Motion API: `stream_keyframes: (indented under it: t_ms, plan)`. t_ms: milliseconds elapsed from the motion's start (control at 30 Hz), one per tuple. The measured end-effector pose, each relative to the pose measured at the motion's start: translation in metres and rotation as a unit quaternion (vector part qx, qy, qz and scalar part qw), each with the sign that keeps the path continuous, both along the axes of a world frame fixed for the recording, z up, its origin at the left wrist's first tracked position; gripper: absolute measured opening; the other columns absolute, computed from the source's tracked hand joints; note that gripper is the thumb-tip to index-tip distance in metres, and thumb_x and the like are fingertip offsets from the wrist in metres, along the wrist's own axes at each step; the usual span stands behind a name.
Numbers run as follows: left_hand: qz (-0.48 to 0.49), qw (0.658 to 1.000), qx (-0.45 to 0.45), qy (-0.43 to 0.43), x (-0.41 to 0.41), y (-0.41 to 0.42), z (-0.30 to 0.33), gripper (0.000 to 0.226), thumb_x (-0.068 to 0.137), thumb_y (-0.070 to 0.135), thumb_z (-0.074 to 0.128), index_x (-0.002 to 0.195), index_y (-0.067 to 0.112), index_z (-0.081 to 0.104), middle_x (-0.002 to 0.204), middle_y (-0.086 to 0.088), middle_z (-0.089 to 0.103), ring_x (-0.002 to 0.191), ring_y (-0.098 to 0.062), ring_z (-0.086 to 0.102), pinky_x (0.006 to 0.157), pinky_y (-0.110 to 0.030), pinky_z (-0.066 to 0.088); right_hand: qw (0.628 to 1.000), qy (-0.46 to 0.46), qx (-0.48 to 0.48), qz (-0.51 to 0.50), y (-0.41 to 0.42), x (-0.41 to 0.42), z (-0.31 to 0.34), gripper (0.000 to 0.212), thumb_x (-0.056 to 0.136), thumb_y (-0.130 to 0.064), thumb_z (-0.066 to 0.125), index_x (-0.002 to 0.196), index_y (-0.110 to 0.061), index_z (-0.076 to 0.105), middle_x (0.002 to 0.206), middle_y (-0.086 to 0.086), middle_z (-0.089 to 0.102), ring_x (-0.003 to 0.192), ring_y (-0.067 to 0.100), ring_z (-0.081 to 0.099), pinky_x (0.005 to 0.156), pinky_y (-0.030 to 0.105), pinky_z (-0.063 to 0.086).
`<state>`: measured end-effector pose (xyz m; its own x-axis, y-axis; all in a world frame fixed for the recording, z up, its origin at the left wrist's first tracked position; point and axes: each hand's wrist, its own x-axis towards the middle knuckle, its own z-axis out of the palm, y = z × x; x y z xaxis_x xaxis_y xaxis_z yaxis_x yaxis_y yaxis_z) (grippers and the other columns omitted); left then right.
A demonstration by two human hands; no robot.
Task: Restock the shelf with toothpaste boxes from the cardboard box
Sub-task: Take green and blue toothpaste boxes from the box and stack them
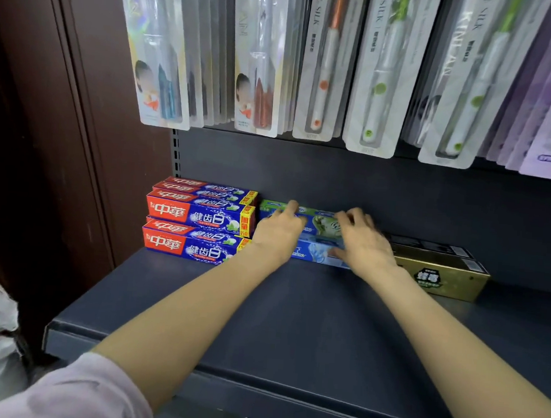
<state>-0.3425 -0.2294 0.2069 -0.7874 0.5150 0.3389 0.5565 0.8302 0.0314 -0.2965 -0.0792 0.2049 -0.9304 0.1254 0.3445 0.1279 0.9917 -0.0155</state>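
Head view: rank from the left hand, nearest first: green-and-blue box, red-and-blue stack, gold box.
1. green-and-blue box: under the left hand, touching.
2. red-and-blue stack: just to its left.
3. gold box: far right, beyond the right hand.

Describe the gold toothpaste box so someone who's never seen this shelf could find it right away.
Look at the dark shelf under the hanging toothbrush packs. Boxes line its back wall: red and blue stacks at the left, light blue boxes in the middle. The gold box is the rightmost, the only metallic gold one, with a black label.
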Motion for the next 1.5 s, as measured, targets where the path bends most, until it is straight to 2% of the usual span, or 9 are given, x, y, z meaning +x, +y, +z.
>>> stream_keyframes:
  t_ms: [267,500,667,800,900,1000,1167,1333,1500]
  plan:
    - [-0.029,0.998,0.054,-0.021,0.028,-0.001,0.000,0.039,0.091,0.011,0.049,0.130,0.011,0.048,0.131,-0.011,0.045,0.121,-0.030,0.046,0.087,-0.040,0.045,0.984,0.064,-0.156,0.056,0.000,0.040,-0.001,0.041,0.088,-0.020,0.061,0.128,-0.013,0.052,0.128,0.006,0.046,0.123,0.023,0.041,0.103,0.035,0.037]
    - [-0.053,0.985,0.129,-0.104,0.083,0.008,-0.001,0.022,0.087,0.019,0.055,0.108,0.015,0.060,0.114,-0.008,0.060,0.106,-0.028,0.057,0.080,-0.035,0.044,0.981,0.043,-0.185,0.048,0.006,0.110,0.004,0.022,0.086,-0.010,0.061,0.106,-0.014,0.067,0.096,0.003,0.059,0.081,0.017,0.055,0.081,0.024,0.042]
    - [-0.092,0.969,0.176,-0.150,0.152,0.038,0.001,0.011,0.085,0.019,0.056,0.092,0.016,0.063,0.101,-0.009,0.068,0.097,-0.028,0.061,0.083,-0.037,0.051,0.977,0.003,-0.207,0.053,0.026,0.184,0.005,0.015,0.089,-0.016,0.060,0.102,-0.012,0.068,0.089,0.001,0.063,0.082,0.013,0.053,0.074,0.019,0.036]
    - [-0.134,0.960,0.177,-0.171,0.213,0.067,-0.012,0.005,0.084,0.025,0.058,0.079,0.026,0.058,0.092,-0.004,0.067,0.094,-0.026,0.062,0.086,-0.039,0.051,0.973,-0.009,-0.225,0.052,0.050,0.251,-0.003,0.010,0.090,-0.018,0.058,0.085,-0.018,0.065,0.068,-0.008,0.059,0.064,0.011,0.059,0.068,0.021,0.041]
    - [-0.164,0.954,0.158,-0.197,0.263,0.088,-0.031,0.004,0.086,0.024,0.061,0.083,0.022,0.061,0.086,-0.004,0.069,0.086,-0.021,0.063,0.083,-0.034,0.051,0.970,-0.043,-0.232,0.062,0.072,0.302,-0.020,0.007,0.091,-0.020,0.058,0.084,-0.022,0.060,0.080,0.001,0.066,0.069,0.015,0.064,0.075,0.029,0.050]
    - [-0.147,0.947,0.160,-0.237,0.312,0.106,-0.059,0.012,0.088,0.021,0.060,0.092,0.012,0.067,0.089,-0.009,0.072,0.071,-0.018,0.058,0.077,-0.031,0.051,0.973,-0.108,-0.196,0.058,0.094,0.344,-0.049,0.010,0.090,-0.019,0.058,0.092,-0.016,0.067,0.092,0.007,0.070,0.081,0.017,0.061,0.070,0.029,0.044]
    - [-0.095,0.931,0.103,-0.337,0.362,0.130,-0.122,0.017,0.089,0.016,0.057,0.095,0.005,0.069,0.095,-0.013,0.072,0.074,-0.021,0.062,0.081,-0.034,0.053,0.957,-0.209,-0.195,0.050,0.124,0.391,-0.107,0.020,0.090,-0.016,0.056,0.103,-0.007,0.069,0.102,0.011,0.071,0.097,0.025,0.065,0.083,0.030,0.045]
    - [-0.039,0.927,0.023,-0.373,0.380,0.153,-0.198,0.021,0.089,0.021,0.053,0.098,0.008,0.067,0.106,-0.013,0.068,0.102,-0.030,0.062,0.087,-0.034,0.048,0.945,-0.272,-0.178,0.037,0.153,0.409,-0.195,0.026,0.083,-0.020,0.061,0.102,-0.004,0.068,0.113,0.016,0.064,0.112,0.030,0.058,0.094,0.035,0.046]
    - [-0.024,0.908,-0.043,-0.417,0.379,0.174,-0.254,0.032,0.087,0.024,0.061,0.113,0.005,0.061,0.117,-0.013,0.063,0.107,-0.030,0.059,0.094,-0.038,0.048,0.932,-0.342,-0.115,-0.010,0.174,0.412,-0.257,0.045,0.090,-0.016,0.054,0.133,-0.007,0.043,0.136,0.016,0.041,0.127,0.033,0.037,0.105,0.039,0.034]
